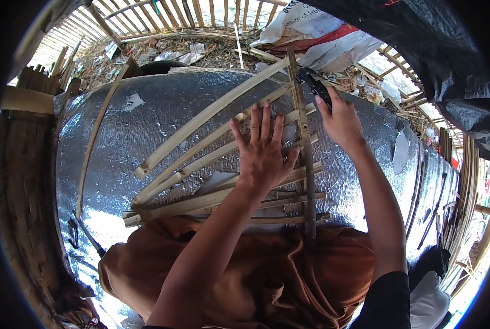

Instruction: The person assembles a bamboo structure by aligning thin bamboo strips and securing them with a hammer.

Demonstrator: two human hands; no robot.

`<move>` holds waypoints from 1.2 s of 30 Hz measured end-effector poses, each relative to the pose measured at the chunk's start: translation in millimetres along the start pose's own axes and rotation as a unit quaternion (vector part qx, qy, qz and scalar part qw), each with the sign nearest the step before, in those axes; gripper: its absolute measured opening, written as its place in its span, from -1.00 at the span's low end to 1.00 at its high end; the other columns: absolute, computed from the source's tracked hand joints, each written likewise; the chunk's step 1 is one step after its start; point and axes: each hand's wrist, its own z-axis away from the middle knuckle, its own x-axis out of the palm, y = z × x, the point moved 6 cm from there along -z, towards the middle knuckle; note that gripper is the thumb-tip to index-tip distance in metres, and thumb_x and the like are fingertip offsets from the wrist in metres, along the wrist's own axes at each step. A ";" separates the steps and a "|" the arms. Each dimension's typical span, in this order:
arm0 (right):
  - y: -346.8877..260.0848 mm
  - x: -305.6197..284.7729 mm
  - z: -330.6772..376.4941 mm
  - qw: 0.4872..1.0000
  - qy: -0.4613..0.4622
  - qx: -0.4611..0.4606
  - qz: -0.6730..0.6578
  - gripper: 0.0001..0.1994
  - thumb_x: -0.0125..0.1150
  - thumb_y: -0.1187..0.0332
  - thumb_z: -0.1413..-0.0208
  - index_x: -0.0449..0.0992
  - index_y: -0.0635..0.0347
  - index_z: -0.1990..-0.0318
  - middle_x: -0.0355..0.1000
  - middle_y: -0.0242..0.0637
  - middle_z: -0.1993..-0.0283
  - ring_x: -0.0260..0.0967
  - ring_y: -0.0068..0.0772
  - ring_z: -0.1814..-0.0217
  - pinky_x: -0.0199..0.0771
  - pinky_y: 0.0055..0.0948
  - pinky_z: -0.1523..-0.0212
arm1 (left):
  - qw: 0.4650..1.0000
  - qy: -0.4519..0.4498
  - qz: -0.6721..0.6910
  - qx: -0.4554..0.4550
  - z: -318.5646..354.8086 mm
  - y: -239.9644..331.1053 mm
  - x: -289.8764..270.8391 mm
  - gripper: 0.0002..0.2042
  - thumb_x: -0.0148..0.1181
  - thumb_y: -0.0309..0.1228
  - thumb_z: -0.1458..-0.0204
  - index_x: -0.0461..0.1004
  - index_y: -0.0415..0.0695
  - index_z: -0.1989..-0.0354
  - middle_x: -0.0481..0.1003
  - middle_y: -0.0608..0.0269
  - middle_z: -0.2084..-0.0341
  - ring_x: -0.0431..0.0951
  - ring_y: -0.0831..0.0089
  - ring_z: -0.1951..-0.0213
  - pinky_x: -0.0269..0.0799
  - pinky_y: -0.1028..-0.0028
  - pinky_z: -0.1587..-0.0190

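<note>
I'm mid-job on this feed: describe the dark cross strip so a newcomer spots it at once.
On the silver sheet, find the pale strips fanned out beneath the left hand. Near their right-hand ends, the cross strip runs from far to near, its far end beside the right hand's black tool. Unlike its paler neighbours, it is dark and lies across the others.

Silver sheet (pixel 146 112): wrinkled, shiny
Sack (pixel 321 37): white and red, beyond the silver sheet
Black tarp (pixel 442 60): above the silver sheet's far right
Slatted fence (pixel 197 13): behind the silver sheet
</note>
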 end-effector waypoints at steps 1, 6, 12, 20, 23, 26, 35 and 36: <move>3.7 3.1 0.3 1.000 0.001 0.000 0.000 -0.68 0.01 0.11 -0.29 0.32 0.13 -0.01 0.49 0.20 0.39 0.46 0.34 0.24 0.45 0.20 0.24 | 1.000 0.000 0.003 0.001 -0.5 0.2 -0.8 -0.26 -0.21 0.19 -0.17 0.06 0.00 -0.44 -0.16 0.03 -0.47 -0.31 0.03 -0.49 -0.47 -0.39 -0.32; 10.0 8.8 3.2 1.000 -0.009 0.022 0.018 -0.71 0.00 0.12 -0.30 0.31 0.16 0.09 0.49 0.17 0.41 0.45 0.39 0.25 0.44 0.23 0.24 | 0.998 -0.053 0.017 -0.001 -13.1 4.6 -18.0 -0.26 -0.20 0.18 -0.17 0.08 -0.03 -0.42 -0.13 0.00 -0.46 -0.28 0.02 -0.49 -0.48 -0.39 -0.32; 1.9 6.2 0.1 0.999 -0.023 0.035 0.010 -0.72 0.03 0.14 -0.30 0.31 0.17 0.08 0.49 0.16 0.41 0.46 0.35 0.26 0.42 0.21 0.27 | 0.997 0.069 -0.019 -0.016 -36.8 -29.2 -18.0 -0.23 -0.11 0.18 -0.14 -0.02 0.03 -0.46 -0.05 0.11 -0.44 -0.18 0.06 -0.47 -0.45 -0.36 -0.34; -17.3 -41.2 10.5 0.969 0.213 -0.035 -0.118 -0.73 0.05 0.23 -0.30 0.32 0.29 0.06 0.48 0.07 0.48 0.49 0.22 0.41 0.44 -0.01 0.48 | 0.999 0.012 -0.050 -0.018 -39.2 -29.9 4.7 -0.24 -0.28 0.22 -0.18 -0.09 0.08 -0.48 -0.13 0.18 -0.47 -0.26 0.13 -0.49 -0.52 -0.38 -0.33; 12.0 6.3 -1.8 0.998 -0.012 -0.043 0.047 -0.74 0.03 0.25 -0.30 0.32 0.27 0.06 0.48 0.06 0.49 0.50 0.21 0.38 0.48 -0.03 0.44 | 0.999 0.020 -0.038 -0.016 -39.6 -24.1 1.3 -0.24 -0.24 0.21 -0.17 -0.08 0.08 -0.48 -0.08 0.18 -0.46 -0.22 0.12 -0.48 -0.46 -0.37 -0.35; -27.6 -34.4 -0.2 0.999 0.040 -0.006 0.013 -0.77 0.04 0.23 -0.30 0.35 0.24 0.11 0.49 0.01 0.49 0.51 0.18 0.37 0.44 -0.03 0.40 | 0.998 0.012 -0.056 -0.031 -37.1 -33.6 1.7 -0.24 -0.19 0.21 -0.16 -0.07 0.07 -0.47 -0.03 0.19 -0.44 -0.18 0.11 -0.47 -0.40 -0.35 -0.36; -29.4 -120.8 11.6 0.954 0.196 -0.009 -0.226 -0.71 0.02 0.15 -0.35 0.39 0.24 0.20 0.26 -0.48 0.63 0.22 -0.71 0.60 0.19 -0.57 0.56 | 0.997 0.045 -0.062 -0.012 -35.4 -25.9 3.2 -0.24 -0.23 0.22 -0.17 -0.04 0.05 -0.46 0.02 0.18 -0.42 -0.14 0.12 -0.46 -0.37 -0.35 -0.35; -28.4 -129.1 22.2 0.955 0.199 -0.006 -0.222 -0.71 0.02 0.15 -0.35 0.39 0.24 0.20 0.26 -0.48 0.63 0.22 -0.71 0.60 0.19 -0.57 0.56 | 0.997 0.047 -0.059 -0.011 -35.2 -24.3 2.3 -0.24 -0.23 0.22 -0.17 -0.03 0.04 -0.46 0.02 0.18 -0.42 -0.13 0.12 -0.46 -0.37 -0.34 -0.35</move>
